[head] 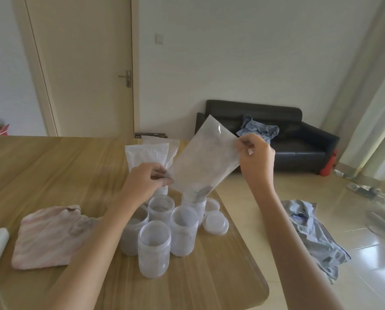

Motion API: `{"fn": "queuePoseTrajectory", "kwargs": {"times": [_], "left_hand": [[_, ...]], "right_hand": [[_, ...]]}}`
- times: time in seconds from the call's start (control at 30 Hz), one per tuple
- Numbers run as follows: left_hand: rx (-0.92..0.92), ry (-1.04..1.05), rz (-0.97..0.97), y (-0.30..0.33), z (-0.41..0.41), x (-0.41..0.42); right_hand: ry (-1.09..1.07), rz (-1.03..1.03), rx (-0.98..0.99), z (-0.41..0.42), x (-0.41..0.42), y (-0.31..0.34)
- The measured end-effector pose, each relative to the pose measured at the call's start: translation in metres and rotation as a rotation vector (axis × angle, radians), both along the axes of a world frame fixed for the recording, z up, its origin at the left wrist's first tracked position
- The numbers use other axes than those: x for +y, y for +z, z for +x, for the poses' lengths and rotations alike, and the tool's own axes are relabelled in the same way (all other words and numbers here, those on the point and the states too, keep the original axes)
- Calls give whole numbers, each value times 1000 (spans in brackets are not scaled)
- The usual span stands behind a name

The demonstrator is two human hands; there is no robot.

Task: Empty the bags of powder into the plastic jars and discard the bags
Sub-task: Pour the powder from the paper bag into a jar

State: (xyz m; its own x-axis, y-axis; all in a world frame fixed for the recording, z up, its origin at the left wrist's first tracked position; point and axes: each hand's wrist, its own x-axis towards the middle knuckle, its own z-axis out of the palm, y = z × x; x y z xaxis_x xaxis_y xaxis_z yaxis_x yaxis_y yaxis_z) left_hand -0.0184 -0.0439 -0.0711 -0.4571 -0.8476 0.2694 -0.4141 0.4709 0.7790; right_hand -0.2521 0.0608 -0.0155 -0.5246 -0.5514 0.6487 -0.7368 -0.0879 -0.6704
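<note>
Jars (162, 227) cluster near the bench's (53, 166) right edge, lids (215, 220) to their right, upright bags (149, 155) behind them, cloth (50, 238) to their left, held bag (205, 162) above.

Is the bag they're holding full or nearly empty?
Nearly empty. The bag looks flat and see-through, with only a little dark powder at its lowest corner, over a jar.

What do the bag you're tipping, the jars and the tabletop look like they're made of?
Bag: thin, clear plastic film, glossy; a highlight glints near its top and it creases where the left hand and right hand pinch it. Jars: translucent, frosted, rigid-looking plastic; dark powder shows dimly through the walls. Tabletop: wood-grain pattern, smooth with a slight sheen; whether laminate or real wood cannot be told.
</note>
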Motion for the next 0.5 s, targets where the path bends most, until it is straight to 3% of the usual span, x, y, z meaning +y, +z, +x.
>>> {"fn": "queuePoseTrajectory", "kwargs": {"times": [0.07,0.17,0.27,0.37,0.5], "left_hand": [[-14,10,-15,0,1,1],[-10,9,-16,0,1,1],[-36,20,-28,0,0,1],[-16,12,-17,-2,0,0],[-23,12,-18,-4,2,1]], "right_hand": [[59,55,8,3,0,1],[-20,-13,13,2,-1,2],[86,77,55,6,-3,5],[7,-10,21,5,-4,6],[36,34,44,6,-7,7]]}}
